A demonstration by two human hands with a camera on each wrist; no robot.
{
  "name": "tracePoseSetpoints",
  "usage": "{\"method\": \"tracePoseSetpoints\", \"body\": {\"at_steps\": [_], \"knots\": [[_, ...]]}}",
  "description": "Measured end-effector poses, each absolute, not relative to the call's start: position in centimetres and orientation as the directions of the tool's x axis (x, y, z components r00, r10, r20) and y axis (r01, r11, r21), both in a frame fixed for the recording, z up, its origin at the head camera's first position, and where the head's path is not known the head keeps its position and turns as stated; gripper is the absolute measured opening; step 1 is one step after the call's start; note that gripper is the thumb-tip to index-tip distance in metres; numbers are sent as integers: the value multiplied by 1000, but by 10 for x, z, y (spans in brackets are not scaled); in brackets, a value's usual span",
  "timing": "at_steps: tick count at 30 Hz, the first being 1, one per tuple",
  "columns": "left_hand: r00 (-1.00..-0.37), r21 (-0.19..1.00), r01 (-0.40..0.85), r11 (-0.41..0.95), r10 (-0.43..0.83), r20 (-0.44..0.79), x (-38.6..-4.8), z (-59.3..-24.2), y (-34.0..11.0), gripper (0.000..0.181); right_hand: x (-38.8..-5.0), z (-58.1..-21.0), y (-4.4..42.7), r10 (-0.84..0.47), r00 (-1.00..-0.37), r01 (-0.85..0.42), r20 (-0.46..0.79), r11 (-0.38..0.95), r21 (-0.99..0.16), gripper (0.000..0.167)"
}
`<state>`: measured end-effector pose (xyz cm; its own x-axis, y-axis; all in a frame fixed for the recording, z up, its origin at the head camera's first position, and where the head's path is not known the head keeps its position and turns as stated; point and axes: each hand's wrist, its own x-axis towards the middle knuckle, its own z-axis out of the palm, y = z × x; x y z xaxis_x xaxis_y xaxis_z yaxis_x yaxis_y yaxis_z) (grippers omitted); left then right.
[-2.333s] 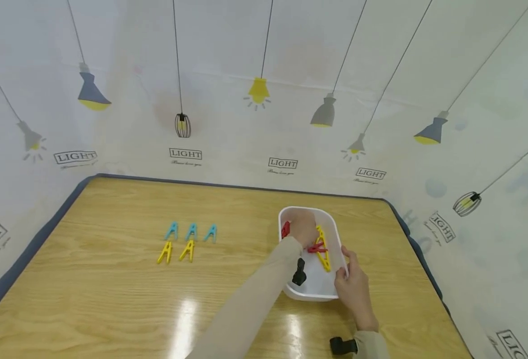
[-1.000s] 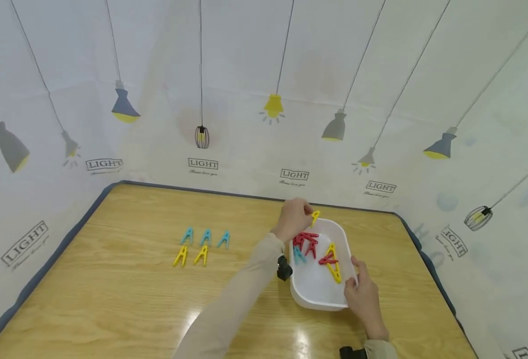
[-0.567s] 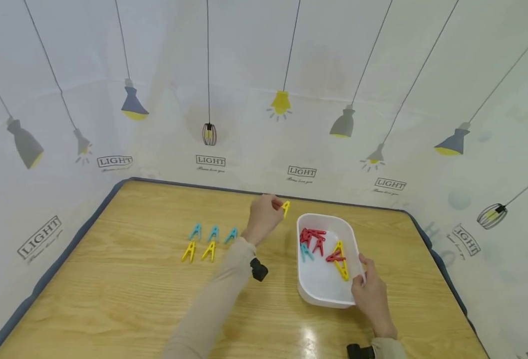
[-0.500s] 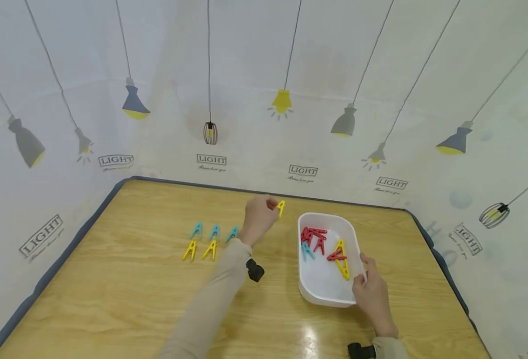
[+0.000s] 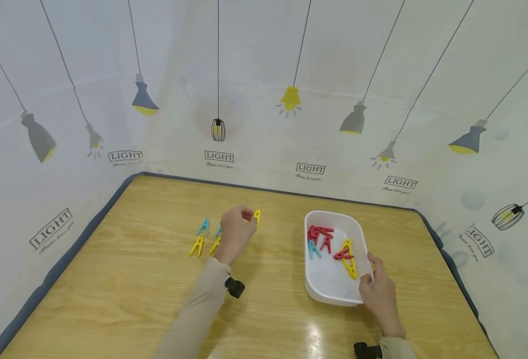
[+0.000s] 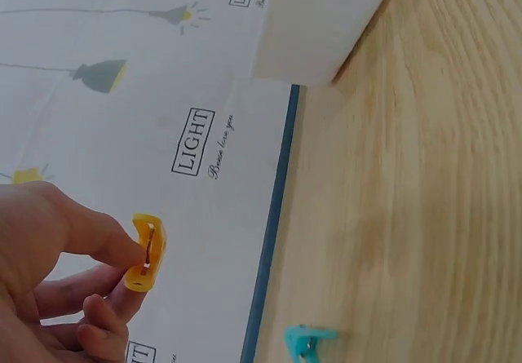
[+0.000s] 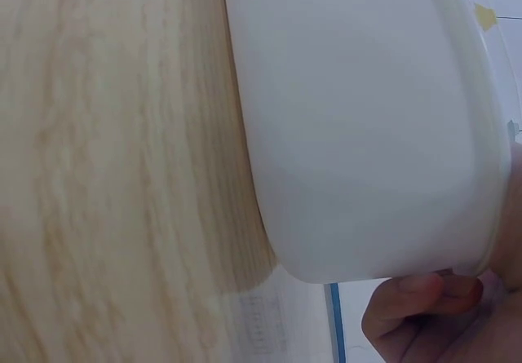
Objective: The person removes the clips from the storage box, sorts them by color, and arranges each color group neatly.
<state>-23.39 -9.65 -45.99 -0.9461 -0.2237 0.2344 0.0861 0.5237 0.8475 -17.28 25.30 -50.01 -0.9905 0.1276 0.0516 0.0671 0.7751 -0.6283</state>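
In the head view my left hand (image 5: 236, 233) pinches a yellow clothespin (image 5: 257, 217) above the table, close to the laid-out clothespins. The left wrist view shows that yellow clothespin (image 6: 145, 253) between thumb and fingers. Beneath and beside the hand lie a blue clothespin (image 5: 203, 227) and a yellow clothespin (image 5: 196, 246); others are partly covered by the hand. My right hand (image 5: 380, 290) grips the right rim of a white plastic basin (image 5: 331, 291). Inside it are several red clothespins (image 5: 326, 243), a blue clothespin (image 5: 314, 249) and yellow ones (image 5: 350, 269).
A wooden table (image 5: 125, 289) carries everything, with a dark blue edging (image 5: 246, 187) along its back and sides. Behind it hangs a pale cloth (image 5: 255, 60) printed with lamps. A teal clothespin (image 6: 306, 343) shows below the left hand in the left wrist view.
My left hand has come out of the basin with a yellow clothespin and moved left toward the rows on the table. The right hand has stayed on the basin's rim.
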Motion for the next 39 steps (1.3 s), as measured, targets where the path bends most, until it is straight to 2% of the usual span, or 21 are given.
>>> {"method": "tracePoseSetpoints", "body": {"at_steps": [5,10,14,23,32,39], "knots": [[-936,856,32,516,-286,207,-226,-478,-112,8,-173,-500,254,133,-989,67,59,778,-625,54],[-942,860,-35,509,-303,141,-218,-490,-121,7,-173,-498,256,138,-986,49,95,781,-623,53],[-942,846,-49,531,-306,138,-214,-496,-125,6,-173,-497,256,141,-982,31,127,780,-625,52],[-937,802,-65,594,-313,157,-207,-511,-127,4,-173,-498,254,147,-988,87,42,767,-635,55],[-944,760,-77,646,-292,153,-200,-518,-127,4,-172,-499,253,149,-988,85,50,773,-629,55],[-957,745,-126,656,-278,84,-196,-518,-126,6,-172,-499,251,143,-988,79,52,771,-632,55]]}}
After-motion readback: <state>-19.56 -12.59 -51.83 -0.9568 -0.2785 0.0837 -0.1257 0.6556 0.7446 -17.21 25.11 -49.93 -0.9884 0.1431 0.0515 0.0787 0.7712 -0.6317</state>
